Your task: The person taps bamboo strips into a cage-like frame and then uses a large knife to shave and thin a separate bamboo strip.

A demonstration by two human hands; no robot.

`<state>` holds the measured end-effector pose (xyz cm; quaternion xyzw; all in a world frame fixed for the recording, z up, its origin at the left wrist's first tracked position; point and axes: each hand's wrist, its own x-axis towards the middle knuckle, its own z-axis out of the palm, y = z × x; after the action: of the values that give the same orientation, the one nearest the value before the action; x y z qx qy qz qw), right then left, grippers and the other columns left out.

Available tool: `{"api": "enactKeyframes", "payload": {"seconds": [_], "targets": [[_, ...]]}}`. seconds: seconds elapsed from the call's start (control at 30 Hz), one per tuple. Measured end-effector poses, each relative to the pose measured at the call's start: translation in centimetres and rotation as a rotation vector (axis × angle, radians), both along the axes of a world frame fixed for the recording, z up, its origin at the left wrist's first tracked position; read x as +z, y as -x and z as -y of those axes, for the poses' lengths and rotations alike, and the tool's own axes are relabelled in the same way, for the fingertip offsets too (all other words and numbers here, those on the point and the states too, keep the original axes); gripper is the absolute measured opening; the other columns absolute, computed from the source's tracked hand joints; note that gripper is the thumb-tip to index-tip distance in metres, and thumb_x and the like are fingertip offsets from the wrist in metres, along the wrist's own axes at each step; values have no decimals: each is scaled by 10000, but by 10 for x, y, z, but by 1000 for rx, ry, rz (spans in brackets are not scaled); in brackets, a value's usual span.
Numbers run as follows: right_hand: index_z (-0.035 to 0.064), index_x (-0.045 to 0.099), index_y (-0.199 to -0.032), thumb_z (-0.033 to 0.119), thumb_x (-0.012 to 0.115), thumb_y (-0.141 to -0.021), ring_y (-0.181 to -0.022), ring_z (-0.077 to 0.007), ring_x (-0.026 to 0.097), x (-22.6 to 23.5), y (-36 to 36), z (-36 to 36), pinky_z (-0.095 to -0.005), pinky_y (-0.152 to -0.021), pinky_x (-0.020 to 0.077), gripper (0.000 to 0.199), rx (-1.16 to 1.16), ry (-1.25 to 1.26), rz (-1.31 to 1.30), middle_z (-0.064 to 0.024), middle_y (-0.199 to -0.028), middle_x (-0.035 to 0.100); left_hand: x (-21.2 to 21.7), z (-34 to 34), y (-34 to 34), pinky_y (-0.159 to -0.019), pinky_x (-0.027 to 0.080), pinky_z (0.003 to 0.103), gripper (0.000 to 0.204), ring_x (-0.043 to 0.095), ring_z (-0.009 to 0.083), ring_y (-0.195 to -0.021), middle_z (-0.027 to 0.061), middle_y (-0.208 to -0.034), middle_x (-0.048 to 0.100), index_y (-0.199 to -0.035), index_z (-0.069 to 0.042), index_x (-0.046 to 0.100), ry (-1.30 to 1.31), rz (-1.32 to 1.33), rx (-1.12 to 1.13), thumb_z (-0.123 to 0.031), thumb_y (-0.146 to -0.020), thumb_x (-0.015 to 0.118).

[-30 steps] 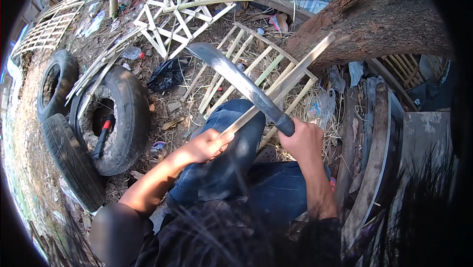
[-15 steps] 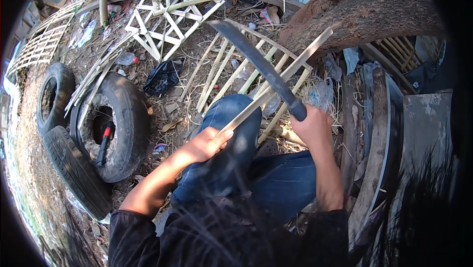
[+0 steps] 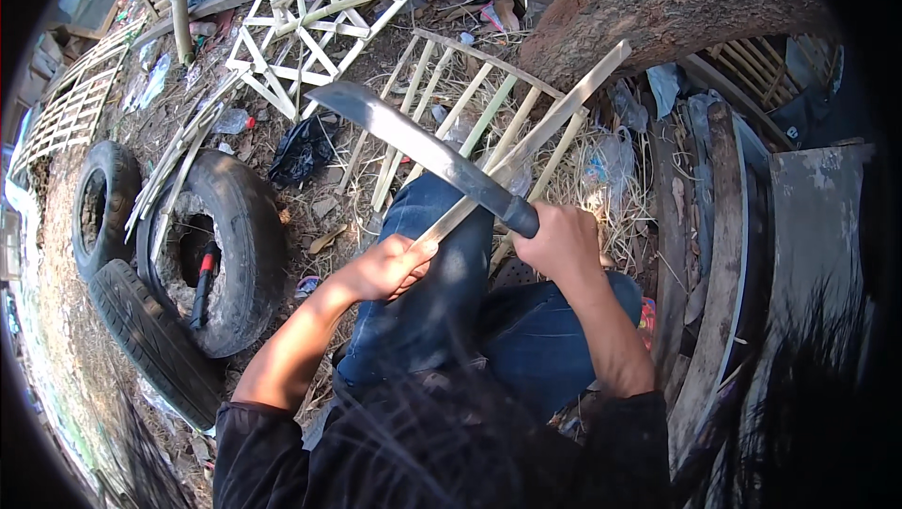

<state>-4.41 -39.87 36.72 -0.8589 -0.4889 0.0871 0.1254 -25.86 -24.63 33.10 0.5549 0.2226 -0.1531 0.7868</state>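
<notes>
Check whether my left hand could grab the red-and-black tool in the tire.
Probably not: your left hand is closed around the pale strip, though the way to the tool looks clear.

The bare left forearm (image 3: 299, 345) slanted up and inward from a short black sleeve (image 3: 258, 448), its elbow bent. The bare left hand (image 3: 385, 268) was closed in a firm grip above the thigh, thumb along the top, fingers curled underneath. The bare right forearm (image 3: 611, 331) angled up and leftward from its own black sleeve (image 3: 625, 443). The bare right hand (image 3: 562, 242) formed a tight fist, back turned upward, slightly higher in view. Both hands were apart, before the torso.
</notes>
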Motion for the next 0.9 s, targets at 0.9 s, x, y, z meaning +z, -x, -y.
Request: {"api": "enactKeyframes", "payload": {"seconds": [0.9], "targets": [[40,681,-745,303,688,-698,-726,-362,668,-18,11,6,-455,-703,527,267,-8,42,-69,-181,-704,663,2,-3,-6,-357,216,232,488,249,49,-384,-87,-513,262,-621,-164,317,112,-117,41,-428,-1025,392]]}}
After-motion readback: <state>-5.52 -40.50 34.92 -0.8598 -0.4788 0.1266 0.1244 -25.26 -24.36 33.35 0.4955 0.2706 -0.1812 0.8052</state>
